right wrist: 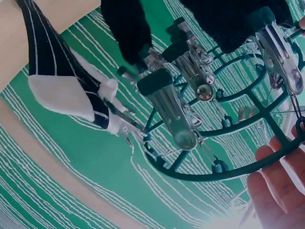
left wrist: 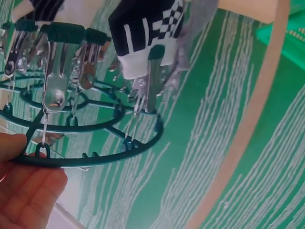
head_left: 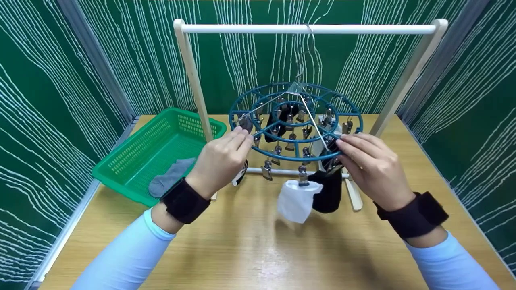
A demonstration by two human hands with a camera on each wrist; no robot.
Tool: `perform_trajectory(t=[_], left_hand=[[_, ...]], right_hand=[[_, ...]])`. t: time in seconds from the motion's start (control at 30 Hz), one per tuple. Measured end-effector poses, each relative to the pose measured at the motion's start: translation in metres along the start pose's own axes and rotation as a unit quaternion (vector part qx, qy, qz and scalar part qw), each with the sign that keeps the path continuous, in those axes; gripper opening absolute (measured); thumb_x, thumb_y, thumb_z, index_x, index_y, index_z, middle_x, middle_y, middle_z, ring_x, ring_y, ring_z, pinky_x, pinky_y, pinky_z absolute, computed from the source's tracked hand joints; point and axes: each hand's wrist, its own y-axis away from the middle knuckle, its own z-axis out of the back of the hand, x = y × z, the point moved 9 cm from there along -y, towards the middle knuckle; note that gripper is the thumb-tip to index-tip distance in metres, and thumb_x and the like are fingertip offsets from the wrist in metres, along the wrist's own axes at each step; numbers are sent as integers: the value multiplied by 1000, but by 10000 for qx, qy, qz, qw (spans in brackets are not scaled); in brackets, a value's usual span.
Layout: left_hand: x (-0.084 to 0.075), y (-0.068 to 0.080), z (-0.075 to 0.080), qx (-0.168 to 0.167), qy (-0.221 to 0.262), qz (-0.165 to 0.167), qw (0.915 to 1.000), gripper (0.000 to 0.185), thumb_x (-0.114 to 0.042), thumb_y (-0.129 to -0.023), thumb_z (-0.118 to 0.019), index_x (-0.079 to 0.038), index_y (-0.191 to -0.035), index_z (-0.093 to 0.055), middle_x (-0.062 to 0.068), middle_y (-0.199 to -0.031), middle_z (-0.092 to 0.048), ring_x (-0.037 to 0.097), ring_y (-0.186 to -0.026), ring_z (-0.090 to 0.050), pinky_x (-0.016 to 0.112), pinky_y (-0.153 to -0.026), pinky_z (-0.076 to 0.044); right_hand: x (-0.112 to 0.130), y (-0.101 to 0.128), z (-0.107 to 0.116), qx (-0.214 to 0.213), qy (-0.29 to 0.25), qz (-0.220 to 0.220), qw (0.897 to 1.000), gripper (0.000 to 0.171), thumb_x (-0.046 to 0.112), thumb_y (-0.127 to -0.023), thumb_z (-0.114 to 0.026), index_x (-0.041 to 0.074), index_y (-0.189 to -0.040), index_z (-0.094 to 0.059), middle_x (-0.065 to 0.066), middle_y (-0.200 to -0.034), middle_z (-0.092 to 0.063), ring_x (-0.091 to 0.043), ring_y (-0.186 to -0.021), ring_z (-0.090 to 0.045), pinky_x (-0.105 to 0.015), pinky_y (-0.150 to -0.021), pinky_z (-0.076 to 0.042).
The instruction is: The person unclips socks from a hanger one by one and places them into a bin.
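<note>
A round teal clip hanger (head_left: 282, 157) hangs by a hook from the white rod (head_left: 306, 29) of a wooden rack. My left hand (head_left: 243, 135) pinches its left rim; the left wrist view shows the thumb above and the fingers (left wrist: 33, 191) below the rim (left wrist: 95, 160). My right hand (head_left: 341, 147) grips the right rim, with its fingers (right wrist: 276, 186) under the ring (right wrist: 224, 174). A white sock (head_left: 297, 200) and a black sock (head_left: 328, 192) hang from front clips. A black-and-white checkered sock (left wrist: 147, 33) hangs clipped near my left hand, and metal clips (right wrist: 174, 109) dangle from the ring.
A green plastic basket (head_left: 133, 149) stands at the left of the wooden table (head_left: 250, 249), with a grey sock (head_left: 171, 177) in it. The rack's slanted posts (head_left: 193, 76) stand behind the hanger. Green patterned walls close in the table on three sides.
</note>
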Motion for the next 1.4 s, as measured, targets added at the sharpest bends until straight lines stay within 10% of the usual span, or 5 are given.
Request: perform_trajectory(t=[0.43,0.77,0.93,1.07,1.4], left_hand=[[23,8,-10,247,215,162,9993,18,7,-94,-80,7,-112,-80,19,-109,-83,29,-102,-83,35,-88,-67],[29,9,-10,256,474,204,9983,16,6,-96,-78,8,-112,-80,21,-110,-82,31,-103,-83,37,-87,-68],[31,8,-10,189,435,190,9987,16,6,-97,-77,8,-112,-80,21,-109,-82,30,-102,-83,37,-87,-68],[32,9,-8,43,434,178,9989,15,7,-98,-74,8,-111,-80,21,-108,-82,31,-101,-83,38,-87,-68],[34,10,-10,32,533,244,9983,14,7,-99,-73,9,-111,-80,22,-108,-82,32,-101,-83,38,-87,-68]], right_hand=[[23,-1,-8,-335,-41,318,9989,34,23,-112,-61,-3,-112,-83,-21,-109,-82,-41,-95,-72,-45,-86,-54],[38,-1,-1,-876,-49,77,9961,36,28,-108,-69,-5,-112,-81,-24,-109,-80,-44,-99,-71,-17,-115,-46],[58,0,3,-1429,-290,329,9888,34,26,-106,-73,-7,-103,-80,-24,-96,-77,-41,-82,-69,-26,-90,-60],[71,1,-6,-1110,-692,289,9910,36,28,-106,-74,-8,-106,-79,-20,-93,-77,-34,-76,-71,-37,-72,-61],[63,11,-51,360,-1152,-624,9907,40,26,-99,-83,-6,-122,-72,-19,-113,-81,-31,-99,-79,-21,-99,-61]])
